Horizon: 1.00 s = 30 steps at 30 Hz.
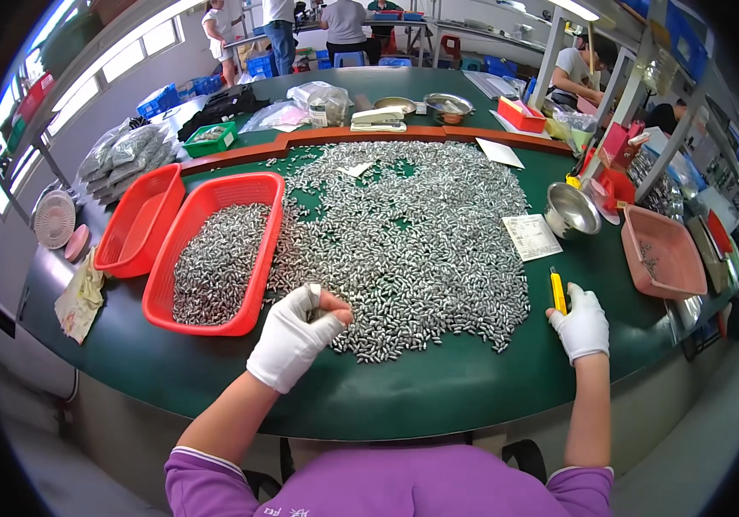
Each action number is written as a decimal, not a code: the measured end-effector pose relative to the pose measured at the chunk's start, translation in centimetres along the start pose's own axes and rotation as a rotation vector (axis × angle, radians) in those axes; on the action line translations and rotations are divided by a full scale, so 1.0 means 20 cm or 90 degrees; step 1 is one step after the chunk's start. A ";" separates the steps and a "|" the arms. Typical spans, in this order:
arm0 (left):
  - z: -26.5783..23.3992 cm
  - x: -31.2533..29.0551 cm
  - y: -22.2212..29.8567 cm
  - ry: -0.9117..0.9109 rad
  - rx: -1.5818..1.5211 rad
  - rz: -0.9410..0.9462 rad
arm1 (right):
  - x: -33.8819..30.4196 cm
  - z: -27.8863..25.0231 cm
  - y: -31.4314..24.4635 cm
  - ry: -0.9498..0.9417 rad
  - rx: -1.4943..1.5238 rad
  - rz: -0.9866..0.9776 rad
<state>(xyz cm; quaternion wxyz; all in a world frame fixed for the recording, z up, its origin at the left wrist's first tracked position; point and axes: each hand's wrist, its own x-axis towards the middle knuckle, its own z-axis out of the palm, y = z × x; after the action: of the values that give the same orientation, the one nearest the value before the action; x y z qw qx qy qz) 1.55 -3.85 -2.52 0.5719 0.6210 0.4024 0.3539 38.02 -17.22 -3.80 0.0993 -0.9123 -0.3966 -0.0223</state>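
Observation:
A broad layer of small silvery metal pieces [421, 233], each with pointed ends, is spread over the green table [343, 405]. My left hand [296, 334], in a white glove with bare fingertips, is at the near left edge of the layer. Its fingers are curled together, and what they hold, if anything, is hidden. My right hand [582, 326], gloved too, grips a yellow utility knife [557, 291] right of the layer. Beyond that hand lies a printed paper slip [531, 237]. Left of the layer stands a red plastic basket [162, 276] holding many such pieces.
A second red basket [115, 246] stands farther left beside a cloth [79, 297]. On the right are a metal bowl [572, 209] and a pink tub [688, 258]. A brown wooden strip [326, 133] borders the layer's far side. Several people are in the background.

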 end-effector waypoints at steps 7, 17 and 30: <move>0.00 -0.31 -0.06 0.019 0.432 0.117 | -0.03 0.01 0.01 0.131 0.265 -0.042; 0.00 -0.41 -0.14 0.078 0.526 0.060 | -0.63 0.03 -0.57 -0.115 0.260 -0.646; 0.01 -0.41 -0.15 0.110 0.523 0.042 | -0.69 0.08 -0.71 -0.118 0.112 -0.750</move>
<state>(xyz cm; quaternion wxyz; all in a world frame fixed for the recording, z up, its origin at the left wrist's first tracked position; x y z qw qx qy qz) -2.05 -11.33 -5.34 0.2294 0.7780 0.5363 0.2332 18.18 -17.41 -4.72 0.1105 -0.5258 -0.8425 0.0390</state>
